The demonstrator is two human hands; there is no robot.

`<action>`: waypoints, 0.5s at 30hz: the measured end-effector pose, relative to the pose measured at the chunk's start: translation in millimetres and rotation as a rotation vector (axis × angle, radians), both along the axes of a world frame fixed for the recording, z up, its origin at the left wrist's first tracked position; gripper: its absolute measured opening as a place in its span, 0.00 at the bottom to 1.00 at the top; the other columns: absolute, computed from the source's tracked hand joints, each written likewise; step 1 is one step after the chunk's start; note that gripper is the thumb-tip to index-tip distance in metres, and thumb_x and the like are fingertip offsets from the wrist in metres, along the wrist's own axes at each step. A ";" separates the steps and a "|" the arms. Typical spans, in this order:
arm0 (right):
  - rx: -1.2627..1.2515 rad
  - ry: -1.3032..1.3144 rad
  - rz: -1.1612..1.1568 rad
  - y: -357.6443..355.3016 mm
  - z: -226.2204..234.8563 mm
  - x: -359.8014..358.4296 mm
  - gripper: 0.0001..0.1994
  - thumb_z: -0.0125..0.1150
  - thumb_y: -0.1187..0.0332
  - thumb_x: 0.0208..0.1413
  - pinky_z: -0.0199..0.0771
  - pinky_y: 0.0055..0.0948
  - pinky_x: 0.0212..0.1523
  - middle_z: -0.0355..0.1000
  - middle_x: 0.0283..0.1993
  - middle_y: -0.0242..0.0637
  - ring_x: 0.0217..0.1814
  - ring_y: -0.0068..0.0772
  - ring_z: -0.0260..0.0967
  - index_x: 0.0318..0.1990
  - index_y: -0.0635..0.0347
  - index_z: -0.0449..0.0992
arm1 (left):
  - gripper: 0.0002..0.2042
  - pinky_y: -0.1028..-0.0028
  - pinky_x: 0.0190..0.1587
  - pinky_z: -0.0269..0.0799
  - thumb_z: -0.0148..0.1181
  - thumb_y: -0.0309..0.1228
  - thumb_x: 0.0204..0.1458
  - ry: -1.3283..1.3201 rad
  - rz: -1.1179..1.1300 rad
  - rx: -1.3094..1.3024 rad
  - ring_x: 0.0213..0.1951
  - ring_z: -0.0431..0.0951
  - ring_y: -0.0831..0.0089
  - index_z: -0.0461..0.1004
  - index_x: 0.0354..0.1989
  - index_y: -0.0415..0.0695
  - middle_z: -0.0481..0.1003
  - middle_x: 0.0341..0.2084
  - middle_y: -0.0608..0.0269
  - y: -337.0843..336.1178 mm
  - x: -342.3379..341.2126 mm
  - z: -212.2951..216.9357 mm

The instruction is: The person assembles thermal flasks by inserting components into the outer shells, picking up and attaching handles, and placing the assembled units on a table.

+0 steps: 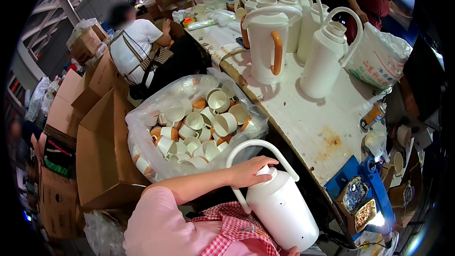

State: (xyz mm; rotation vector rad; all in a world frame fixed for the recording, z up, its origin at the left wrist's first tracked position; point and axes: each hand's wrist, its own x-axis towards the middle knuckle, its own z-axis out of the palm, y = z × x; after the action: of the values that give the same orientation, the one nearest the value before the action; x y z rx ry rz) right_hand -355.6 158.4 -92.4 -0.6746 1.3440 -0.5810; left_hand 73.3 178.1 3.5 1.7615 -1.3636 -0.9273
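White vacuum jug (283, 208) tilts just below the left grip (253, 172), whose fingers clasp its top; the right grip (293, 251), mostly out of frame near the base, cannot be read. Supporting both ends evenly should steady it.

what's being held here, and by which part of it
A white cylindrical flask with a looped handle: the left hand holds it at the neck; the right hand, mostly out of frame, touches its lower end.
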 end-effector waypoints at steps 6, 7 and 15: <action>-0.333 -0.289 -0.131 -38.4 66.9 90.4 0.16 0.51 0.76 0.63 0.76 0.32 0.49 0.75 0.52 0.44 0.50 0.34 0.75 0.57 0.70 0.69 | 0.27 0.62 0.62 0.64 0.60 0.43 0.57 0.133 0.210 -0.199 0.58 0.71 0.63 0.66 0.63 0.45 0.73 0.53 0.55 11.4 27.4 3.1; -0.411 -0.335 -0.097 -50.3 81.0 114.4 0.16 0.52 0.77 0.61 0.75 0.31 0.49 0.76 0.51 0.42 0.50 0.31 0.75 0.56 0.70 0.71 | 0.32 0.61 0.62 0.66 0.57 0.52 0.57 0.198 0.292 -0.066 0.58 0.70 0.61 0.65 0.64 0.43 0.70 0.57 0.55 23.8 40.5 20.6; -0.848 -0.210 0.132 -182.3 153.3 210.6 0.16 0.65 0.70 0.59 0.75 0.27 0.45 0.79 0.40 0.39 0.42 0.22 0.73 0.50 0.70 0.74 | 0.26 0.63 0.62 0.67 0.43 0.40 0.67 0.215 0.568 -0.538 0.62 0.69 0.62 0.58 0.68 0.37 0.65 0.63 0.51 -25.9 83.7 56.0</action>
State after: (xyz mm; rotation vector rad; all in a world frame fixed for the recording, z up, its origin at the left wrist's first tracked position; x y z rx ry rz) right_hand -144.9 -23.9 60.8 -1.3301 0.8118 -1.0944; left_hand 157.1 152.2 59.4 1.4519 -0.7998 -0.3722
